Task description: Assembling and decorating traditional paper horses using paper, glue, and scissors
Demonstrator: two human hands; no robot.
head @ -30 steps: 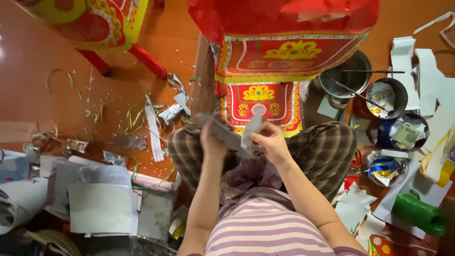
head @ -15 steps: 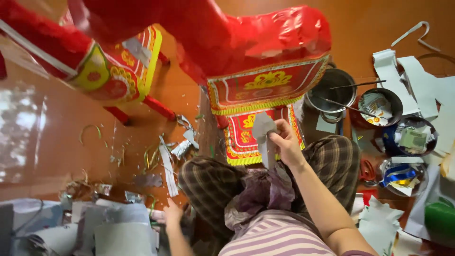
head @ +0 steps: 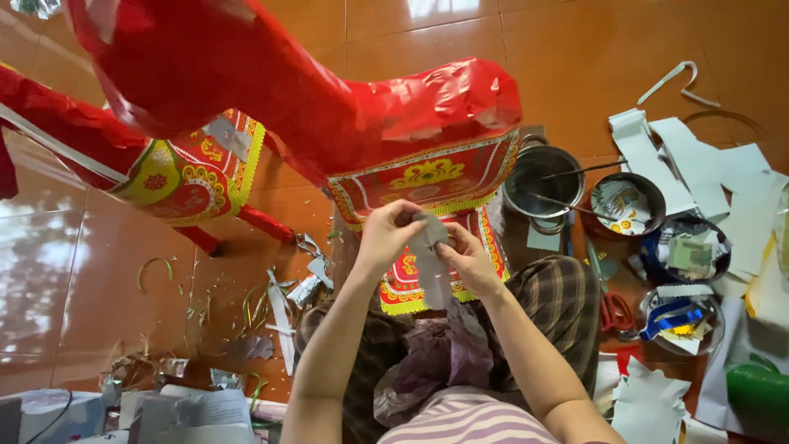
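Left hand [head: 385, 237] and right hand [head: 468, 259] meet, fingers pinched in grip.

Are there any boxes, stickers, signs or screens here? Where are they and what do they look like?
No boxes, signs or screens show clearly.
Silver-grey paper strip: held between left hand and right hand, long and narrow.
Printed paper panel: on the red paper figure, rectangular, red with yellow ornament.
White printed sheets: bottom left, flat.
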